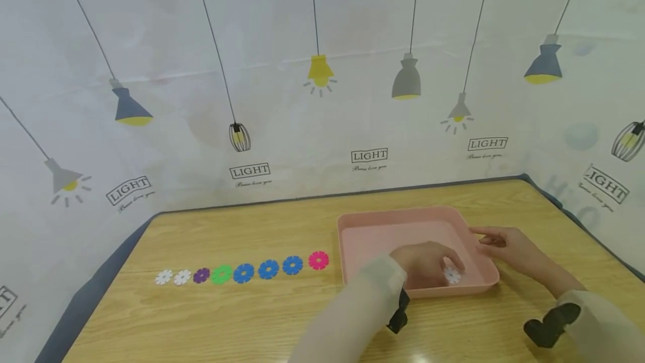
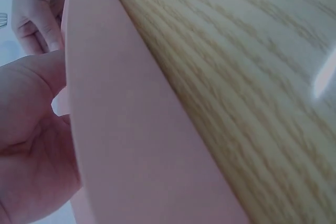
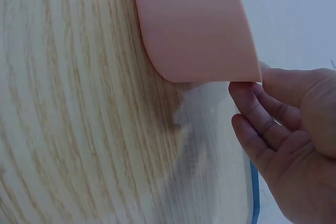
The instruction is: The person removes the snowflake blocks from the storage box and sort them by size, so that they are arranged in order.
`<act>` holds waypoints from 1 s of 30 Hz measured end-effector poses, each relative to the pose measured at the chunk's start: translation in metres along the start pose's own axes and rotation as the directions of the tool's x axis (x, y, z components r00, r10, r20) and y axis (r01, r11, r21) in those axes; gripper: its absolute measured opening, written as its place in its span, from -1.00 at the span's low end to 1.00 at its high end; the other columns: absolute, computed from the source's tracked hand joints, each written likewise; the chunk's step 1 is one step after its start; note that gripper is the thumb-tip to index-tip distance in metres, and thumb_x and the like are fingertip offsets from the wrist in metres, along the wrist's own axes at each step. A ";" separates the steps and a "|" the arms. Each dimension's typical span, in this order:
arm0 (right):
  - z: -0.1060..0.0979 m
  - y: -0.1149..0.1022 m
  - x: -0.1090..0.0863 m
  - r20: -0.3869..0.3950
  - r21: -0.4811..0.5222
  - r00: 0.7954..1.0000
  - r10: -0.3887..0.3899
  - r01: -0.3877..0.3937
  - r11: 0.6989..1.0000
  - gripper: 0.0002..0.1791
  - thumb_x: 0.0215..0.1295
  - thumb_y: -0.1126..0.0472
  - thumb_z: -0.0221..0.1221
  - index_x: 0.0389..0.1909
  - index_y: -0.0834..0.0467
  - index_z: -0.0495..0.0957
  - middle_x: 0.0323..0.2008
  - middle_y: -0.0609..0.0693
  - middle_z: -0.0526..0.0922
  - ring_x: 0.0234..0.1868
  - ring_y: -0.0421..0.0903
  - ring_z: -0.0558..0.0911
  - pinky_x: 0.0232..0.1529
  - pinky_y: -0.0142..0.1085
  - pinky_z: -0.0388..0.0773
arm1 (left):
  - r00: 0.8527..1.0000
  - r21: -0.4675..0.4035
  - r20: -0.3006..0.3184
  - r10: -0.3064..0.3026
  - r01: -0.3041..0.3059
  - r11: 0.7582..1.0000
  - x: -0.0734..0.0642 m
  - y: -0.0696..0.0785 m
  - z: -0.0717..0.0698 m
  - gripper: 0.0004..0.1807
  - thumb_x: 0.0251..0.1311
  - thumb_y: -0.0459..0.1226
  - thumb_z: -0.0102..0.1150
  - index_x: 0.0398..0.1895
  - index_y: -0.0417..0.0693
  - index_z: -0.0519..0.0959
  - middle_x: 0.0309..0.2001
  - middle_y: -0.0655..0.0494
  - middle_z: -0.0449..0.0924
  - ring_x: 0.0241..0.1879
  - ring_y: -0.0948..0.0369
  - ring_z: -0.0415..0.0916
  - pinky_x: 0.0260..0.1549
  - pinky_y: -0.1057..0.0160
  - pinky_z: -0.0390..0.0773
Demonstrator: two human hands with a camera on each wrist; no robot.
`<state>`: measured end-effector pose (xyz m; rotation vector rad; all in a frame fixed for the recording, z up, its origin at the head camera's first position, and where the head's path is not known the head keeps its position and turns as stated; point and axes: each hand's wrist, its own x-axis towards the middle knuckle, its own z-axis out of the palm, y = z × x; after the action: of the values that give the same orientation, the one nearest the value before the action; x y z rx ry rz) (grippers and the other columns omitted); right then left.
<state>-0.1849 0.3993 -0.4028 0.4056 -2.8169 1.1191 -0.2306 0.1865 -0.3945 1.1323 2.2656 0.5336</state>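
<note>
A pink tray point(image 1: 398, 228) stands on the wooden table. Inside it, near the front right corner, my left hand point(image 1: 425, 262) bends its fingers and thumb about a white snowflake disc point(image 1: 452, 275) with a notched edge. In the left wrist view the tray's wall point(image 2: 121, 108) hides the fingertips of my left hand point(image 2: 37, 129). On the tray's right side, my right hand point(image 1: 511, 248) pinches the rim, as the right wrist view shows: the thumb point(image 3: 286, 85) lies at the rim and the fingers point(image 3: 252, 106) are outside the wall.
Left of the tray runs a row of notched discs: two white point(image 1: 182, 277), a purple disc point(image 1: 201, 275), a green disc point(image 1: 221, 274), three blue point(image 1: 269, 269) and a pink disc point(image 1: 318, 260). A cloth backdrop point(image 1: 282, 122) printed with lamps stands behind the table point(image 1: 227, 324).
</note>
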 end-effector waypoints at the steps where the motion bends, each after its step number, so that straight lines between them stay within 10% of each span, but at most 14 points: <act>1: 0.000 0.000 0.000 0.001 -0.001 1.000 0.000 0.000 1.000 -0.54 0.25 0.29 0.13 0.09 0.49 0.36 -0.32 0.15 0.63 -0.33 -0.23 0.60 -0.38 -0.35 0.53 | 1.000 0.015 0.001 0.001 -0.001 1.000 0.001 0.001 0.001 -0.63 0.12 -0.32 0.21 0.02 0.18 0.54 0.00 0.42 0.44 -0.14 0.48 0.34 -0.24 0.52 0.33; 18: 0.000 -0.001 -0.001 0.023 0.001 0.999 0.028 -0.028 1.000 -0.52 0.26 0.28 0.12 0.12 0.47 0.34 -0.28 0.17 0.63 -0.29 -0.12 0.61 -0.36 -0.35 0.53 | 0.985 0.128 -0.150 -0.081 0.100 0.987 0.003 0.003 0.008 -0.82 -0.03 -0.30 0.35 -0.43 0.13 0.52 -0.36 0.37 0.44 -0.36 0.42 0.35 -0.40 0.51 0.33; 30: 0.000 0.002 -0.001 0.030 0.048 0.999 0.026 -0.027 0.998 -0.51 0.26 0.28 0.12 0.12 0.49 0.32 -0.29 0.17 0.62 -0.31 -0.25 0.59 -0.37 -0.33 0.54 | 0.981 0.055 -0.181 -0.073 0.084 0.995 -0.009 0.003 -0.001 -0.82 -0.05 -0.40 0.34 -0.49 0.03 0.53 -0.51 0.28 0.42 -0.51 0.35 0.37 -0.51 0.48 0.35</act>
<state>-0.1848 0.4008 -0.4043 0.3930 -2.8332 1.1988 -0.2253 0.1805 -0.3896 1.0571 2.4858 0.5558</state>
